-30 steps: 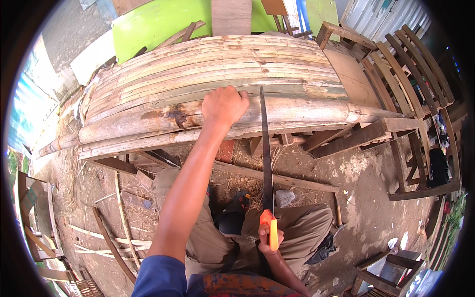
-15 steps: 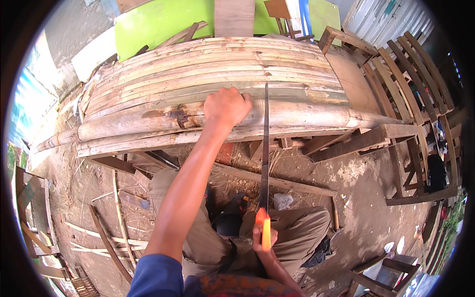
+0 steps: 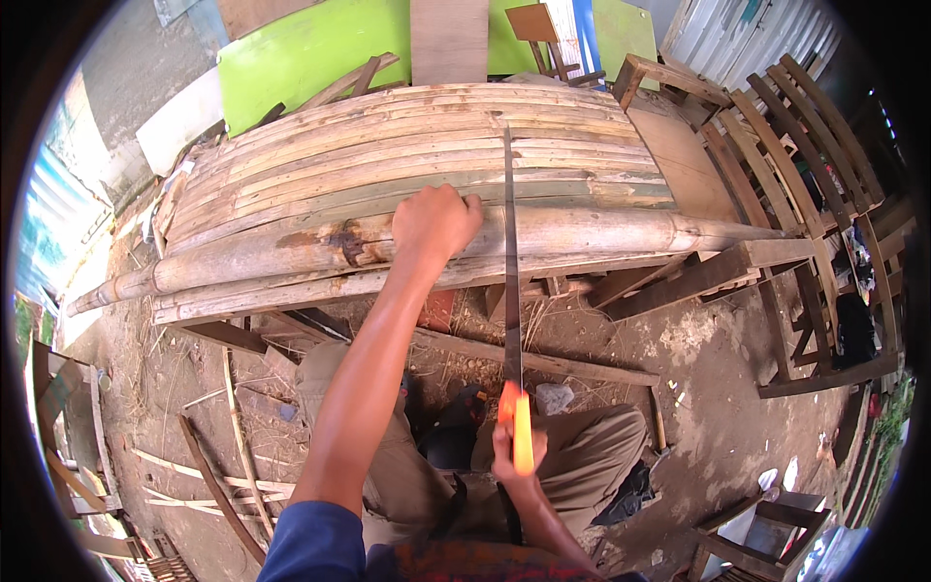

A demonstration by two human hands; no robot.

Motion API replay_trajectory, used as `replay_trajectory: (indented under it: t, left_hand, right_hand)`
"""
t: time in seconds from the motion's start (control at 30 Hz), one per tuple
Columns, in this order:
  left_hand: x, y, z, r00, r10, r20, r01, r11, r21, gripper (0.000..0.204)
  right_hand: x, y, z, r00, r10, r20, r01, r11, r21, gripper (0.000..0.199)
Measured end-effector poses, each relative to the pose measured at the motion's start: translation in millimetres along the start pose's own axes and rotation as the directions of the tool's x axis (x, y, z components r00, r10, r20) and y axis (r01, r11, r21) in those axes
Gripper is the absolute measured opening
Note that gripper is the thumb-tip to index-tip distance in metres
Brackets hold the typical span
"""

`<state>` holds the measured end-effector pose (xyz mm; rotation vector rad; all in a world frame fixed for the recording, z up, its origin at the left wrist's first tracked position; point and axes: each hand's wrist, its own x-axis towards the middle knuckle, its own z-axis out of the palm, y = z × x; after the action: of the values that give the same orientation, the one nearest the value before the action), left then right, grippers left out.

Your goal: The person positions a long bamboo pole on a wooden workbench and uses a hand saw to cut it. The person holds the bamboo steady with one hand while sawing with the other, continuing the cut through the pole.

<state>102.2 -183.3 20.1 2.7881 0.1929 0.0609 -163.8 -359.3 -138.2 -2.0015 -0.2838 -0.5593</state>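
Observation:
A thick bamboo pole (image 3: 582, 233) with a dark brown patch lies sideways along the near edge of a bamboo-slat table (image 3: 388, 141). My left hand (image 3: 436, 223) is closed over the top of the pole, just left of the saw; its curled fingertips are partly hidden. In my right hand (image 3: 506, 458), low in front of my lap, is the orange and yellow handle of a handsaw (image 3: 512, 301). The long blade points away from me and crosses the pole, its tip over the slats. I cannot tell how deep any cut is.
A wooden frame (image 3: 698, 281) stands under the pole's right part, beside a slatted wooden rack (image 3: 815, 155). Wood strips (image 3: 208, 475) lie on the dirt floor at left. A small wooden stool (image 3: 756, 543) is at lower right. Green boards (image 3: 320, 58) lean behind the table.
The saw has slid forward, away from me, so its tip reaches farther over the slats. My right hand has gone with it. My left hand stays on the pole; the view has shifted slightly.

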Motion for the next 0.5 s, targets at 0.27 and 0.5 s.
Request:
replay_trajectory:
  t: [0.27,0.5]
  left_hand:
    - [-1.9,7.9,-0.2,0.999,-0.021,-0.032,0.022,0.999,0.029,0.055]
    - [3.0,-5.6,-3.2,0.999,-0.031,0.015,0.031,1.0,0.007,0.055]
  right_hand:
    - [56.5,-9.3,10.3,0.98,0.183,-0.083,-0.148,0.937,0.318,0.018]
    - [77.3,-15.2,18.7,0.949,0.315,0.015,-0.297,0.875,0.384,0.025]
